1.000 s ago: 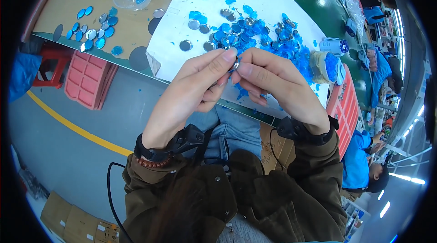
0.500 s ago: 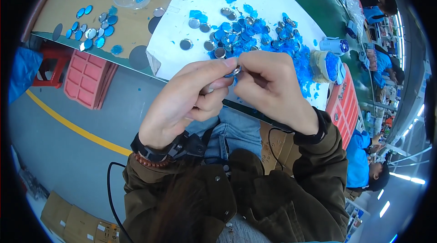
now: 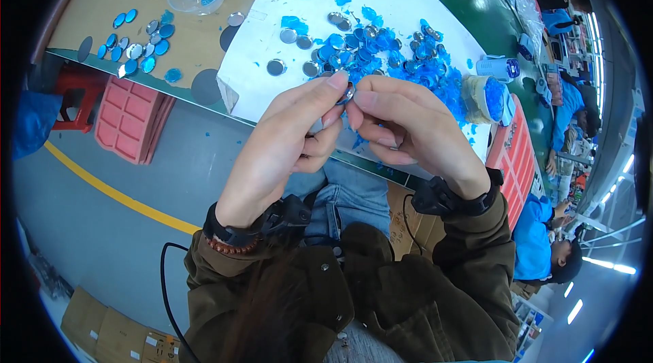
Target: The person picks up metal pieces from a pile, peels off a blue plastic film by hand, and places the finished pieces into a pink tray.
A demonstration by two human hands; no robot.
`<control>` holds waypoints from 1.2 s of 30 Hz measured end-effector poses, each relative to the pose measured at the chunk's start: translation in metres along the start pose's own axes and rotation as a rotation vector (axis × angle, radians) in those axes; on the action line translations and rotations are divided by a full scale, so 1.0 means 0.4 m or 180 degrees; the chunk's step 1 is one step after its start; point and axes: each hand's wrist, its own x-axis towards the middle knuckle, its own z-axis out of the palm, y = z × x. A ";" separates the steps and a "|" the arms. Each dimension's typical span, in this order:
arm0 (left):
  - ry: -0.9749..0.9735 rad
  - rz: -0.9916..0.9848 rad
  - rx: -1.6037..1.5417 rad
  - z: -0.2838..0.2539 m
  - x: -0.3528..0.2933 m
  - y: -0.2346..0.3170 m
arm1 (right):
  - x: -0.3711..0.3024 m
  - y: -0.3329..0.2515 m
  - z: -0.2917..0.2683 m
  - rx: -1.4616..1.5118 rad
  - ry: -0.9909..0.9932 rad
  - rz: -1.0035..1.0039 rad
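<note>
Over the table's near edge, my left hand pinches a small round metal disc between thumb and fingers. Part of another pale piece shows in its curled fingers. My right hand is closed, its thumb and forefinger tips at the disc's right edge; what lies between them is hidden. Beyond both hands, a heap of shiny discs and crumpled blue film scraps lies on a white sheet.
At far left are a clear plastic tub with discs in it and a group of blue-faced discs. A tape-wrapped tub with blue contents stands at the sheet's right edge. Pink crates lean below the table. Co-workers in blue are at right.
My right hand has turned from a fist with knuckles up so its thumb and fingers now face the disc. My left hand still holds the disc, tilted slightly differently.
</note>
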 end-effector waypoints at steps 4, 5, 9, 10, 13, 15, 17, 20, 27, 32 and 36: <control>0.0028 0.0167 0.0294 0.003 0.001 0.000 | -0.001 -0.010 0.002 0.0178 -0.0008 0.0129; 0.0033 0.0213 0.0384 0.003 0.001 0.000 | -0.002 -0.013 0.002 0.0204 -0.0034 0.0148; 0.0013 0.0323 0.0391 0.005 0.002 0.003 | 0.015 0.001 -0.003 0.0247 0.0034 -0.0078; 0.0005 0.0359 0.0350 0.005 0.001 0.004 | 0.020 0.007 -0.004 0.0254 0.0076 -0.0201; -0.0151 0.0110 0.0175 -0.007 0.003 0.005 | 0.025 0.019 -0.003 -0.1015 0.0295 -0.0942; -0.0218 -0.0017 0.0084 -0.018 0.004 0.006 | 0.026 0.021 -0.005 -0.1647 0.0395 -0.1303; -0.0459 -0.0460 -0.0267 -0.028 0.006 0.009 | 0.022 0.014 -0.018 -0.2974 0.0501 -0.2046; -0.0674 -0.0734 -0.0595 -0.037 0.004 0.010 | 0.024 0.014 -0.035 -0.3611 0.0582 -0.2451; -0.0811 -0.0813 -0.1091 -0.041 0.011 0.002 | 0.021 0.027 -0.012 -0.3164 0.0902 -0.2587; -0.0785 -0.0649 -0.0743 -0.036 0.009 0.003 | 0.032 0.028 -0.020 -0.3812 0.0806 -0.3096; -0.0635 -0.0434 -0.0362 -0.024 0.005 0.008 | 0.017 0.023 -0.010 -0.3646 0.0771 -0.2428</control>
